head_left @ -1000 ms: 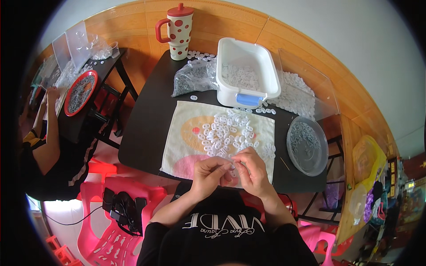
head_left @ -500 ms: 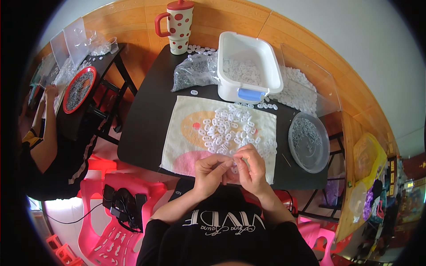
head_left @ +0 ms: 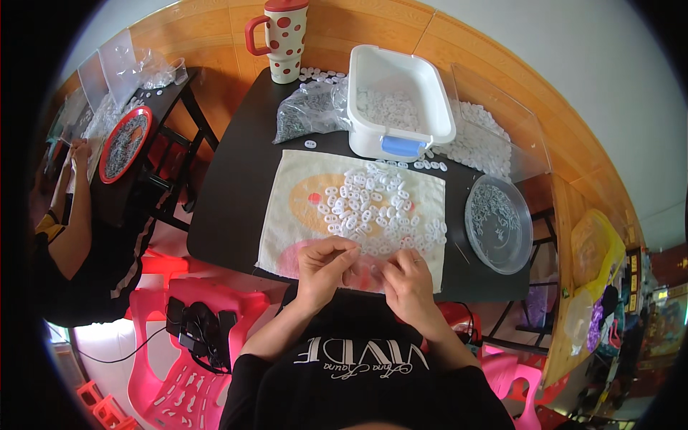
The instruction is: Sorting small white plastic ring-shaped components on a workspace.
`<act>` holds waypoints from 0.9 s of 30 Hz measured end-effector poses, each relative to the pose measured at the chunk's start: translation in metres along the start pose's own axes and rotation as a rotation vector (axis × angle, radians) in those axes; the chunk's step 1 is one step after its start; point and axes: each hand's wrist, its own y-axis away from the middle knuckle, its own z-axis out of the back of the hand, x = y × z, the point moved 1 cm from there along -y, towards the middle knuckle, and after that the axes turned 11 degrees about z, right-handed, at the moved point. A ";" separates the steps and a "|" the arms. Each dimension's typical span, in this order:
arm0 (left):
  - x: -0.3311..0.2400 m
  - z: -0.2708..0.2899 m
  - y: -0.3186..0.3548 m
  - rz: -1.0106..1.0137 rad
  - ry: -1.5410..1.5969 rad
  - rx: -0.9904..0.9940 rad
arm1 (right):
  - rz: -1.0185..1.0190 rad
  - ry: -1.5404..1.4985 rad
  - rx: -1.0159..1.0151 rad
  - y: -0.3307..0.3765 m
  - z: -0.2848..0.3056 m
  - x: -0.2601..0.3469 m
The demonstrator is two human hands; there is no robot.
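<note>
My left hand [head_left: 325,274] is closed in a pinch over the near edge of a cream cloth [head_left: 276,211], thumb and forefinger together. What it holds, if anything, I cannot make out. A short gap away, my right hand [head_left: 411,285] is also closed, its fingertips bent down above the cloth; anything in them is hidden. Just beyond both hands, a loose pile of small white oval pieces [head_left: 362,201] with two holes each is spread over the cloth. To the right, a clear round tray [head_left: 529,247] contains many small grey metal-looking pieces.
Behind the cloth stand a white bin [head_left: 373,149] of white pieces, a clear bag of grey pieces [head_left: 304,118] and a dotted tumbler [head_left: 285,46]. A clear box [head_left: 534,161] leans at back right. Another person's hand [head_left: 80,152] works beside a red tray [head_left: 107,172] at left.
My hands have drawn apart, the left one moving left and the right one slightly right and down. The view has shifted a little.
</note>
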 end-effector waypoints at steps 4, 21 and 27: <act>0.002 0.001 0.002 0.007 0.014 -0.015 | 0.028 -0.030 0.005 -0.005 0.003 0.000; 0.001 -0.004 0.001 -0.179 -0.062 -0.059 | 0.050 0.100 0.038 0.004 0.021 0.000; -0.001 -0.004 0.003 -0.026 -0.065 -0.024 | -0.021 -0.184 -0.335 0.007 0.014 -0.004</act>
